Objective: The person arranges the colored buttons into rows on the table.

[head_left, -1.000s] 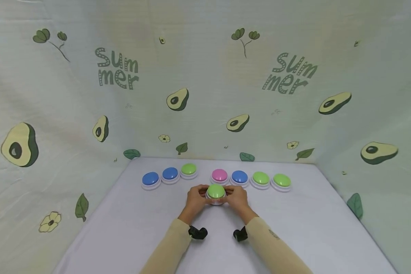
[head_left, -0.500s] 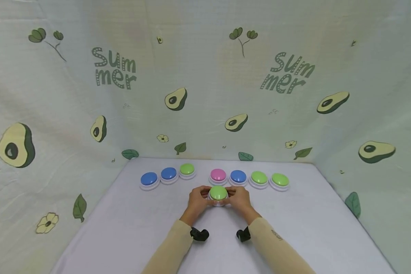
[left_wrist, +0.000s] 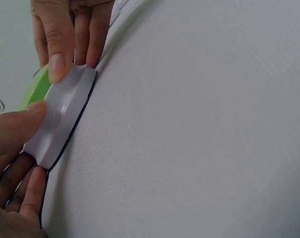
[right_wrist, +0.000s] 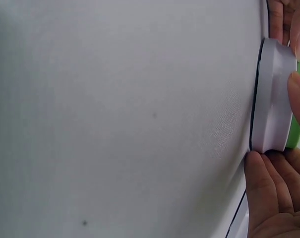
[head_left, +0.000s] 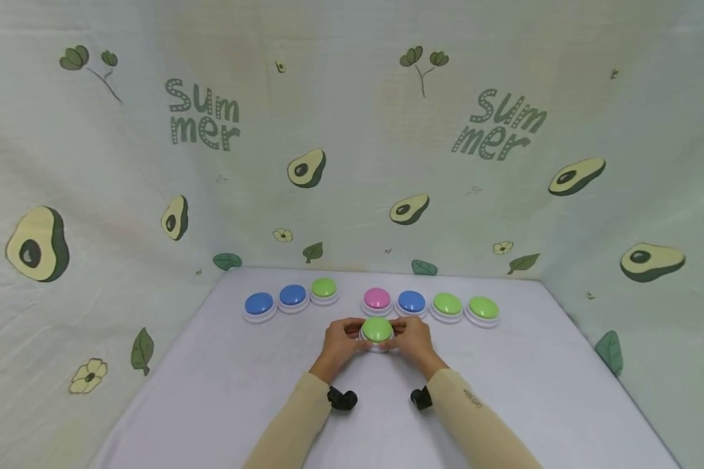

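Both hands hold a push button with a green dome and a white round base, dome upward, at the middle of the white table. My left hand grips the base from the left, thumb on its near side and fingers around the side. From the right, my right hand grips it the same way, the two thumbtips close together. In the right wrist view the base has its dark bottom edge right at the cloth. Directly behind stands a pink button.
Right of the pink button are a blue button and two green buttons. At the back left, two blue buttons and a green button form another row. A printed cloth encloses the back and sides.
The held green button has shifted slightly right with both hands, now in front of the pink button; over the last half second it stays there. The head view sways a little.
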### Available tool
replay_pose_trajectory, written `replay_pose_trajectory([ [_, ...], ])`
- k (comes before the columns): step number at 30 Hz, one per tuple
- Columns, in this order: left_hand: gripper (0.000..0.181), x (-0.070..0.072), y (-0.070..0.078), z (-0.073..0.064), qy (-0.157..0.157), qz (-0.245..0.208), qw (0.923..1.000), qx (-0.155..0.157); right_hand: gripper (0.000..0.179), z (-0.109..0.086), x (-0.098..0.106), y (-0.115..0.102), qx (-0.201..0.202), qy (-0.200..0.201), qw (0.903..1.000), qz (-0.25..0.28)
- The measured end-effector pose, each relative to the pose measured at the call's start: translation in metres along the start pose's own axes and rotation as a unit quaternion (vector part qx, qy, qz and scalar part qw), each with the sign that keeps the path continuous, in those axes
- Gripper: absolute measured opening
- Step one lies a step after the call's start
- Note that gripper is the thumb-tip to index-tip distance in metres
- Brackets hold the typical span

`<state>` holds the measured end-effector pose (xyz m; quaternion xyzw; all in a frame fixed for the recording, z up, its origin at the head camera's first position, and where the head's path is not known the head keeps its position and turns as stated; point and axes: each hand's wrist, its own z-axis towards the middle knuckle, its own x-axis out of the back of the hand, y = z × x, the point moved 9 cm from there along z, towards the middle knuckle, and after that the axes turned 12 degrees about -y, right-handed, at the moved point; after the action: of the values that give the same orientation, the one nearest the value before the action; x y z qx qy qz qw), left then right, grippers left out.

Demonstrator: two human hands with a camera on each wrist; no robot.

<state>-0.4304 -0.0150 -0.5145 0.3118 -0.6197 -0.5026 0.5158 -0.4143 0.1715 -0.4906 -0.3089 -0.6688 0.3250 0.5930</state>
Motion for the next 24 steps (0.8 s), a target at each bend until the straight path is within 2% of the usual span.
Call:
replay_pose_trajectory([
  [13, 0.050, 0.0020, -0.0059, 0.0029, 0.002, -0.021, 0.9996, -0.016, 0.059, 0.0024, 0.0014, 0.0002, 0.009, 0.000, 0.9997, -0.024],
  [24, 0.047, 0.0056, -0.0090, 0.0002, 0.012, -0.023, 0.9997, 0.003, 0.059, 0.0021, -0.0015, -0.0052, 0.001, -0.012, 0.9984, -0.056],
])
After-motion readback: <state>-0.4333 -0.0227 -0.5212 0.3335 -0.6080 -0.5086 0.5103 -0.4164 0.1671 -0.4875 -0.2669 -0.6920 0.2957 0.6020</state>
